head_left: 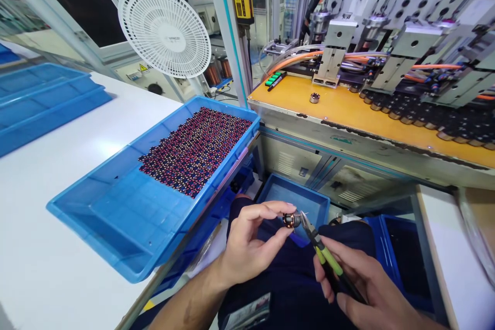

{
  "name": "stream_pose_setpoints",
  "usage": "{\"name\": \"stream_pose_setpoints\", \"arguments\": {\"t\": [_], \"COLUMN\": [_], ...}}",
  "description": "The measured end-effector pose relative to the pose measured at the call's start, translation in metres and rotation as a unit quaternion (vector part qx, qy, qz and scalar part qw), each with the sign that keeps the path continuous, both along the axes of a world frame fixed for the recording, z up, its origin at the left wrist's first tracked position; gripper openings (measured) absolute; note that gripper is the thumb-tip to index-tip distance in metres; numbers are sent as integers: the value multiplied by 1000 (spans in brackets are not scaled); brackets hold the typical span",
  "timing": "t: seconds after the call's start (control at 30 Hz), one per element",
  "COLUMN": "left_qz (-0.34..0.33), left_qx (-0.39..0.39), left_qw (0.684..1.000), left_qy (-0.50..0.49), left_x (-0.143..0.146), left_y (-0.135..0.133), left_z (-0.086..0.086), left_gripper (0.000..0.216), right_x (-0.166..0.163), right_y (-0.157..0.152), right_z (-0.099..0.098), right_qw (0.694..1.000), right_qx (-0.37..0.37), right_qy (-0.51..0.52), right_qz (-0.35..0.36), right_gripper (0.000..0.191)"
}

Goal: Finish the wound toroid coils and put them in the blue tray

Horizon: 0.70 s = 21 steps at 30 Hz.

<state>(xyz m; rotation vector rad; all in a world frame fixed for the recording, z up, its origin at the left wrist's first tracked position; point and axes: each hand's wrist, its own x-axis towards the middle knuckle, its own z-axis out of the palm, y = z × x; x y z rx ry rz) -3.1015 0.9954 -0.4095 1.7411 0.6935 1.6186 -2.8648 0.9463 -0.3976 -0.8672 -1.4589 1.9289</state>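
Between the thumb and fingers of my left hand (251, 240) is a small round motor stator (290, 220) with copper windings and a dark end. Thin wire ends stick out from its right side. My right hand (356, 278) is wrapped round the green-and-black handles of a pair of cutting pliers (327, 255). The pliers' jaws point up and left and meet the wires beside the stator; whether they touch a wire I cannot tell. Both hands are held above my lap.
On the white table at left, a blue tray (116, 237) holds many small wound parts (201, 149). A white fan (164, 31) stands behind it. An orange-topped machine bench (288, 98) carries one loose stator (314, 98) and rows of dark parts. Below sits a blue bin (323, 206).
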Motion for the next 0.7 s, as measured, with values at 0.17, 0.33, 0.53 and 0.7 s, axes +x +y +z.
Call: {"name": "stream_pose_setpoints", "arguments": {"t": [0.17, 0.33, 0.53, 0.7], "left_qz": [0, 9, -69, -103], "left_qx": [-1, -23, -180, -358], "left_qw": [1000, 1000, 974, 895], "left_qy": [2, 5, -121, -245], "left_x": [-1, 0, -9, -28], "left_y": [0, -1, 4, 8], "left_z": [-1, -2, -6, -12], "left_gripper": [53, 52, 42, 22], "right_x": [0, -1, -6, 8], "right_y": [0, 7, 20, 75], "right_z": [-5, -8, -6, 32], "right_qw": [999, 994, 978, 780], "right_qx": [16, 44, 139, 484], "right_qy": [-31, -97, -150, -371], "right_qz": [-9, -25, -50, -139], "right_gripper": [65, 60, 53, 53]}}
